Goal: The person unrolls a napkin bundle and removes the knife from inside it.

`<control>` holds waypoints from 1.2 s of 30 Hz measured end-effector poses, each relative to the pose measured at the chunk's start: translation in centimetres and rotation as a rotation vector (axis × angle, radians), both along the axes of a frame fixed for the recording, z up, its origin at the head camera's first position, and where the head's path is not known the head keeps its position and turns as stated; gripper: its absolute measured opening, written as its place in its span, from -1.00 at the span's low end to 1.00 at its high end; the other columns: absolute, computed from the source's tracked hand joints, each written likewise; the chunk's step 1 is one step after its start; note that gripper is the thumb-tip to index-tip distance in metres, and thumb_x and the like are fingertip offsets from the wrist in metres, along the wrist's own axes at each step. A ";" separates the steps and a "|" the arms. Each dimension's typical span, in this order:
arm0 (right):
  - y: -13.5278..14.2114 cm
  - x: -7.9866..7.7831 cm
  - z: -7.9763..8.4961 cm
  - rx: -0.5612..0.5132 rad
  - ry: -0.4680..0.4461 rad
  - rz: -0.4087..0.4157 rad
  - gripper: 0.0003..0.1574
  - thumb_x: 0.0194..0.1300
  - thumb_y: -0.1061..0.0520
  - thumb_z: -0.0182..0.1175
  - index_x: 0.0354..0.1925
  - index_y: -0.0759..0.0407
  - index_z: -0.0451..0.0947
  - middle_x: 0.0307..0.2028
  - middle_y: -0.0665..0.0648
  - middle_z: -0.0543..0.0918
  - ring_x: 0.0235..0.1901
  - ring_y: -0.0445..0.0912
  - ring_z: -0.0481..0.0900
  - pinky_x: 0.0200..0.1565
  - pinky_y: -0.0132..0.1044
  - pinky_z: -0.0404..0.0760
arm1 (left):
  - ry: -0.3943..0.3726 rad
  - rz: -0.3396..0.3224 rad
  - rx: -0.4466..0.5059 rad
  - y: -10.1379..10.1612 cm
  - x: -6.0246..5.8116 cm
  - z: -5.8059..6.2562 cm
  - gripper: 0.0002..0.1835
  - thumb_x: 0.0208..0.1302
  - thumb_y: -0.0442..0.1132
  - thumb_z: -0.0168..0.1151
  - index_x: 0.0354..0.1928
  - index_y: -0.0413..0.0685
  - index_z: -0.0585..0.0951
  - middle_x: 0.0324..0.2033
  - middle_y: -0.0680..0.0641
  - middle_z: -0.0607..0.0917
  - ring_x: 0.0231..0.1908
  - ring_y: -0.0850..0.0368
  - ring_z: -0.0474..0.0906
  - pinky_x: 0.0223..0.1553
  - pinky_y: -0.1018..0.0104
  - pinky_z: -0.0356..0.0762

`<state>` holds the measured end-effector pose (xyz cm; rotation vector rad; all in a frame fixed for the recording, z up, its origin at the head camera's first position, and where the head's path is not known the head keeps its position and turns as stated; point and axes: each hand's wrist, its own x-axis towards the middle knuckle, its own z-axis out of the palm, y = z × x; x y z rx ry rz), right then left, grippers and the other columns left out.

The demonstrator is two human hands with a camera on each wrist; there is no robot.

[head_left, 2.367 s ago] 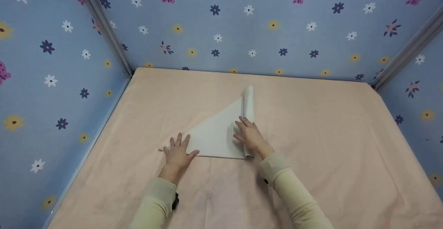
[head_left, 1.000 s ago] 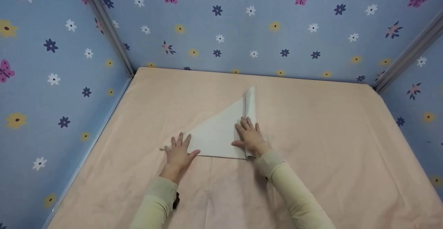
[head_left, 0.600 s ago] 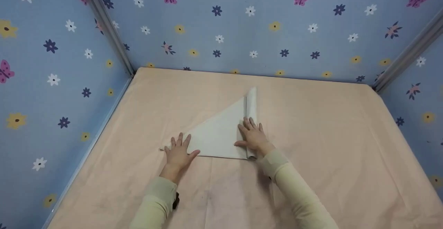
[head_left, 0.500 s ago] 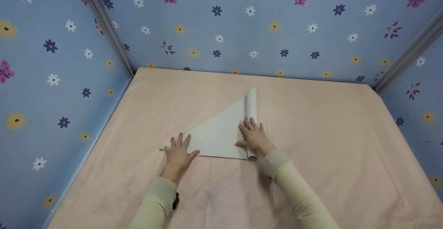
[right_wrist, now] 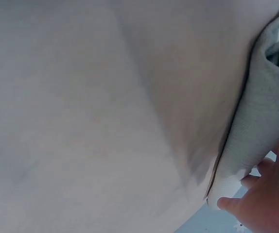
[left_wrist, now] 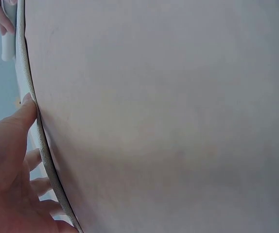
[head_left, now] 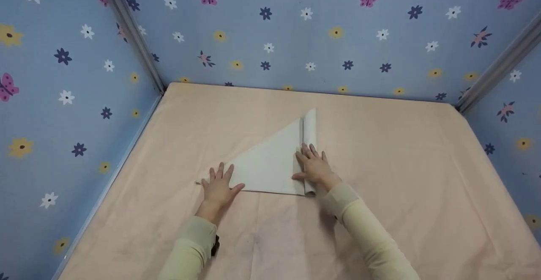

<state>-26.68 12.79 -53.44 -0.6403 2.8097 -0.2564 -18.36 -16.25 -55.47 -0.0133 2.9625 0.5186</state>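
Where the head view looks down, the left hand (head_left: 217, 187) lies flat, fingers spread, on the near left corner of the folded grey cloth (head_left: 270, 166), while the right hand (head_left: 315, 168) presses flat on the rolled right edge, having slid slightly rightward over the last seconds, so the roll looks barely advanced. Left wrist view: thumb (left_wrist: 25, 114) against the cloth's edge (left_wrist: 37, 141). Right wrist view: fingertips (right_wrist: 227, 203) on the rolled fold (right_wrist: 256, 145).
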 end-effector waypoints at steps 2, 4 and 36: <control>0.1 0.0 0.1 -0.005 -0.009 0.000 0.05 0.02 -0.34 0.14 0.33 0.12 0.06 0.36 0.20 -0.18 0.32 0.11 -0.29 0.18 0.21 -0.17 | 0.002 -0.002 -0.002 0.0 0.0 0.0 -0.19 0.16 0.24 -0.01 0.34 -0.06 0.09 0.31 -0.28 -0.04 0.24 -0.38 -0.22 0.04 -0.41 -0.20; 0.2 0.0 0.2 -0.014 -0.016 0.000 0.04 0.02 -0.31 0.16 0.32 0.12 0.06 0.36 0.20 -0.18 0.32 0.11 -0.29 0.17 0.21 -0.17 | 0.005 -0.005 -0.010 0.0 0.0 -0.1 -0.19 0.16 0.24 -0.02 0.34 -0.05 0.09 0.31 -0.28 -0.04 0.24 -0.38 -0.21 0.04 -0.41 -0.19; 2.5 0.1 0.3 -0.124 0.000 -0.009 -0.09 0.09 -0.13 0.21 0.29 0.20 0.12 0.35 0.23 -0.12 0.31 0.15 -0.18 0.16 0.20 -0.06 | 0.006 -0.008 -0.006 -0.1 0.1 0.0 -0.19 0.16 0.24 -0.03 0.34 -0.05 0.07 0.32 -0.27 -0.05 0.24 -0.38 -0.22 0.04 -0.40 -0.20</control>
